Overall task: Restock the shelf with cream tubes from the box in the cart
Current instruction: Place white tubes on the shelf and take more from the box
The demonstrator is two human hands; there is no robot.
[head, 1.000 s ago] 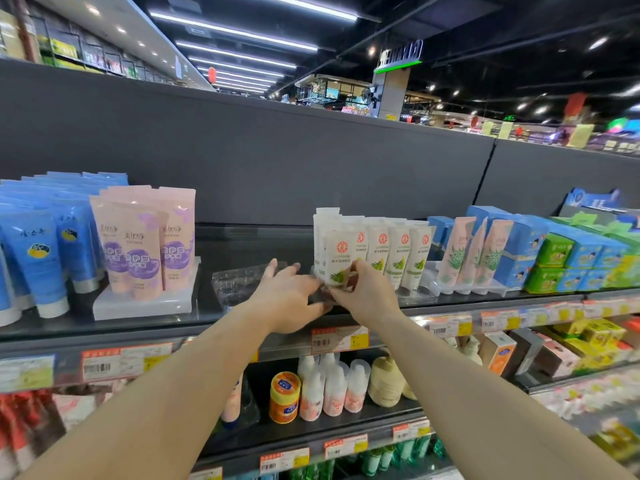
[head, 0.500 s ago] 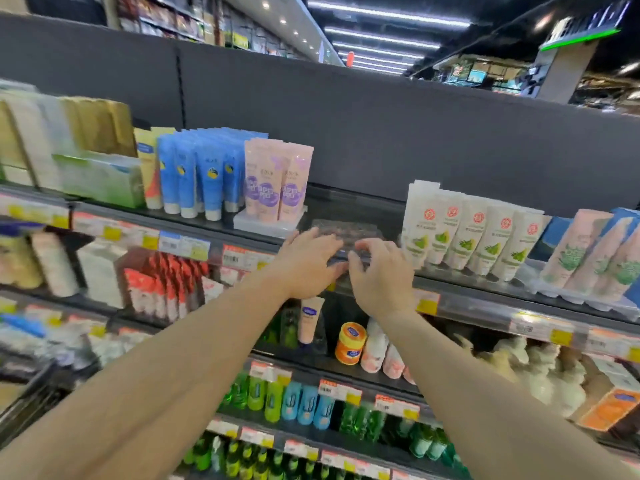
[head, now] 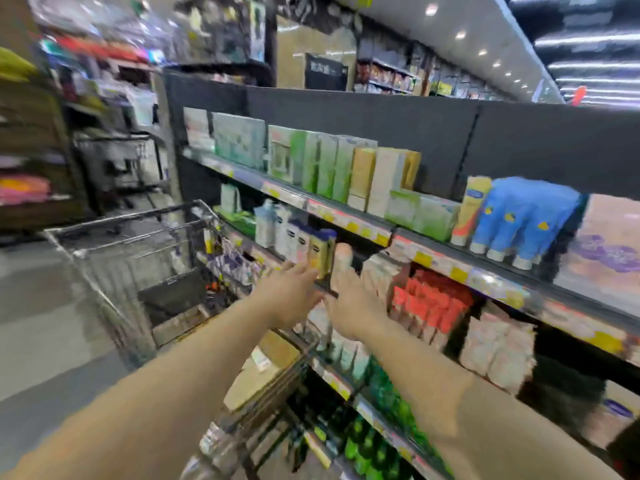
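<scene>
Heavily blurred frame; left hand (head: pixel 289 296) and right hand (head: pixel 356 306) reach side by side at centre, a dark flat thing (head: pixel 325 288) between them, grip impossible to tell; cart (head: pixel 138 237) at left centre holds a cardboard box (head: pixel 266 368); shelf (head: pixel 433 263) runs to the right.

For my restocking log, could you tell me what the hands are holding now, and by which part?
It cannot be told: left hand and right hand are blurred, with something dark between them.

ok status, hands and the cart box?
Left hand and right hand together hold a clear tray, blurred. Cardboard box sits in cart. Path looks open.
</scene>
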